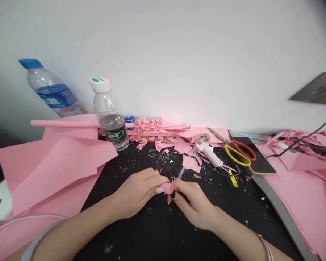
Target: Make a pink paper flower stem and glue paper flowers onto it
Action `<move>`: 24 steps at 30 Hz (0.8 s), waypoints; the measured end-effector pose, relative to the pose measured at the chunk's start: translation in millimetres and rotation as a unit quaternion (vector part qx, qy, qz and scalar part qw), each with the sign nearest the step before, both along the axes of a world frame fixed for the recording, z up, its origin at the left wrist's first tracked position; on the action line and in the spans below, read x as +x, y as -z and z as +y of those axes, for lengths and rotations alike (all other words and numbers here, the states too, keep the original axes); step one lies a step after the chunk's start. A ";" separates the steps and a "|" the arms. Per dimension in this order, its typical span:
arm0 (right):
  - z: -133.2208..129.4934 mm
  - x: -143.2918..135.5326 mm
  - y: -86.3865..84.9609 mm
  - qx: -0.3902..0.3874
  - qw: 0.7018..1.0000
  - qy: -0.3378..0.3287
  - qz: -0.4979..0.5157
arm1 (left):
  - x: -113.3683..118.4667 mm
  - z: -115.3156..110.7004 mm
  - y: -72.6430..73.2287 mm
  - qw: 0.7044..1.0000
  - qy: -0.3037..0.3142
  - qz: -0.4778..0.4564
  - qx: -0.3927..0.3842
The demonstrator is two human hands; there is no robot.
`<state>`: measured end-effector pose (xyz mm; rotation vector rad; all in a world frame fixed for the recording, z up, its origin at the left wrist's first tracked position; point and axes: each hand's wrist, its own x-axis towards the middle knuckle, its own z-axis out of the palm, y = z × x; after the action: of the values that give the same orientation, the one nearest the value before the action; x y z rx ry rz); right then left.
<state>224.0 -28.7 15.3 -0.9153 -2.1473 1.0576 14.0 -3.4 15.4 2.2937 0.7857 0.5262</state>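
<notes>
Between my hands is a small rolled tube of pink paper (pixel 167 188), its round end facing right. My left hand (pixel 141 190) is closed around it, with the thumb along its near side. My right hand (pixel 194 203) pinches at the tube's open end, thumb and fingertips pressed together there; the fingers partly hide the paper's edge. Just beyond my right fingers lies a white glue gun (pixel 210 154), its clear glue stick (pixel 185 166) pointing toward my hand. Several folded pink paper flowers (pixel 148 125) sit together near the wall.
Scissors with yellow and red handles (pixel 240 154) rest on a dark phone-like slab (pixel 256 156). Large pink sheets (pixel 57 166) lie left, more pink paper (pixel 301 195) right. A green-labelled bottle (pixel 112 125) and a blue-capped bottle (pixel 53 90) stand at the back left. Scraps litter the black tabletop (pixel 152 235).
</notes>
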 end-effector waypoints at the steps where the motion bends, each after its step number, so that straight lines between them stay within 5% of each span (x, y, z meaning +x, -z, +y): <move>1: -0.3 0.0 -0.3 0.007 1.000 -0.001 -0.008 | 0.0 -0.5 0.7 1.000 0.000 -0.002 0.007; 4: -1.1 -0.9 0.3 0.000 1.000 -0.019 -0.009 | 0.5 -1.2 0.8 1.000 0.009 -0.005 0.015; 7: -1.1 -3.4 3.9 -0.101 0.992 -0.042 0.056 | 1.8 -1.7 1.1 1.000 0.006 -0.020 0.008; 13: 0.8 -7.3 12.8 -0.323 0.916 -0.085 0.222 | 6.6 -1.9 5.0 0.997 0.014 -0.073 -0.034; 24: 3.2 -8.0 12.9 -0.376 0.879 -0.126 0.266 | 5.9 -1.0 5.7 0.992 0.030 -0.112 -0.051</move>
<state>216.0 -25.4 2.5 -0.5380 -1.4011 2.0748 19.9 -4.4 9.7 2.1125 0.6171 0.6856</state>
